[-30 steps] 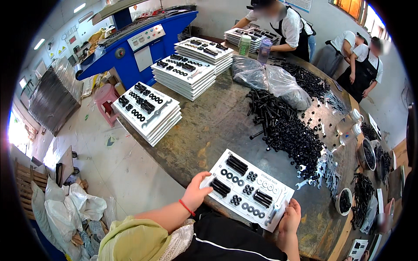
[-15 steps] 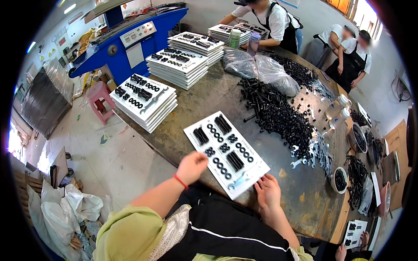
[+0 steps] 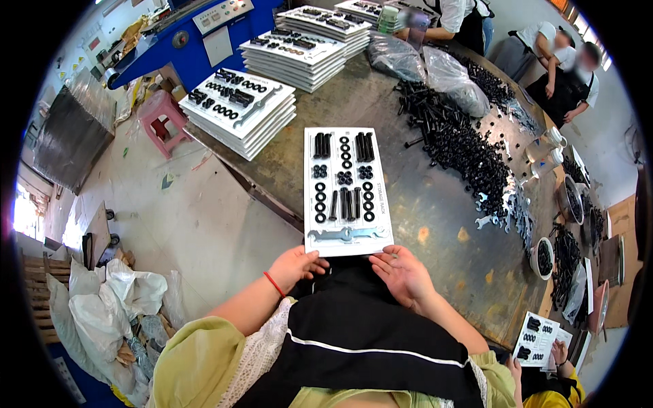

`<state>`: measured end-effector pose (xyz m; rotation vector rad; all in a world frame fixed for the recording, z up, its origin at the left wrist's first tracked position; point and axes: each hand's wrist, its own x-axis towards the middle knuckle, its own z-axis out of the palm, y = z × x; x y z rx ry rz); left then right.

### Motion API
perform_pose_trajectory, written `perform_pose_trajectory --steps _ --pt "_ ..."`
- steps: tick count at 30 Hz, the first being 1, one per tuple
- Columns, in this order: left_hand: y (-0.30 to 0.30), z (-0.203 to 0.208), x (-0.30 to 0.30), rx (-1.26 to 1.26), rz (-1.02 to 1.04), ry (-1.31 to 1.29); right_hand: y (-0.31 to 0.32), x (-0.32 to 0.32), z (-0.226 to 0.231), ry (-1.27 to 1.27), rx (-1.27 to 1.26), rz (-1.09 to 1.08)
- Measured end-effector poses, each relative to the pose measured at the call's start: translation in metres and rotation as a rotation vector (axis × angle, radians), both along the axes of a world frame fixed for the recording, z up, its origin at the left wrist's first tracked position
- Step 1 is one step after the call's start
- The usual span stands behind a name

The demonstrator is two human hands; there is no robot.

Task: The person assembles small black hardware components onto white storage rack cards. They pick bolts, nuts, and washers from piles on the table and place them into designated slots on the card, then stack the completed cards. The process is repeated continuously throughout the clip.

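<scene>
Both my hands hold a white hardware card [image 3: 332, 160] by its near corners, at the table's near edge. My left hand [image 3: 294, 266], with a red band at the wrist, grips the left corner; its fingers are partly hidden. At the right corner, my right hand [image 3: 404, 272] has its fingertips against the edge. Black bolts [image 3: 349, 204], nuts [image 3: 345, 178] and rings of washers [image 3: 368, 201] sit in groups on the card. One bolt at the lower left of the middle group stands slightly apart. A silver flat wrench [image 3: 347, 234] lies across the near end.
Similar cards form stacks [image 3: 238, 126] along the table's far left. A pile of black fasteners [image 3: 456, 143], loose wrenches [image 3: 517, 217] and a bowl [image 3: 542, 258] lie to the right. A pink stool [image 3: 162, 119] stands left. Co-workers are behind; another holds cards [image 3: 534, 338] lower right.
The card has turned from slanted to nearly upright in view, its wrench end toward me. My left hand has moved from its left side to the near left corner. The view has shifted.
</scene>
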<state>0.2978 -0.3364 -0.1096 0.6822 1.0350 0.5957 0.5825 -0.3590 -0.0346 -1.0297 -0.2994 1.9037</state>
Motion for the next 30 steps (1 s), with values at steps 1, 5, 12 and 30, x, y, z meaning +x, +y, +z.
perform_pose_trajectory --steps 1,5,12,30 --pt "0.003 -0.002 -0.007 0.018 0.043 -0.010 0.004 -0.003 -0.001 0.007 -0.006 0.036" --pt "0.018 -0.006 -0.037 0.033 0.136 0.050 0.023 -0.014 0.004 -0.091 -0.074 0.351" --pt "0.041 0.026 -0.068 0.536 0.151 0.872 0.103 -0.023 0.006 -1.205 0.532 0.639" --pt "0.121 0.047 0.017 0.947 -0.104 1.126 0.200 -0.069 -0.037 -1.616 0.981 0.618"
